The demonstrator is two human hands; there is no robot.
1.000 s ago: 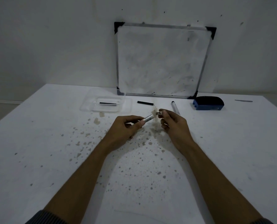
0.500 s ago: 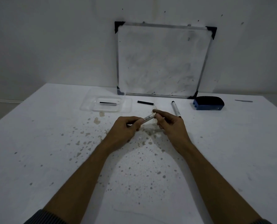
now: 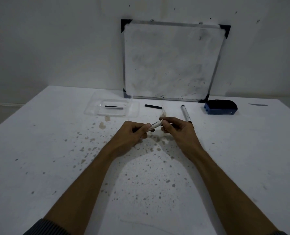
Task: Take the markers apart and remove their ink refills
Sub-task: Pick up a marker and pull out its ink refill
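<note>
Above the middle of the table I hold a white marker barrel (image 3: 155,123) between both hands. My left hand (image 3: 134,133) grips its near end. My right hand (image 3: 176,128) pinches its far end with thumb and fingertips, which hide that end. A second whole marker (image 3: 185,113) lies on the table just behind my right hand. A black ink refill (image 3: 153,106) lies loose farther back. Another black refill (image 3: 113,106) rests in a clear plastic tray (image 3: 134,110).
A whiteboard (image 3: 171,61) leans on the wall at the back of the white, speckled table (image 3: 56,158). A blue eraser (image 3: 220,107) sits at its right foot. A small grey strip (image 3: 258,104) lies at the far right.
A second ago my right hand held a small piece apart from the barrel's far end. It has since moved onto that end, and both hands now hold the barrel together.
</note>
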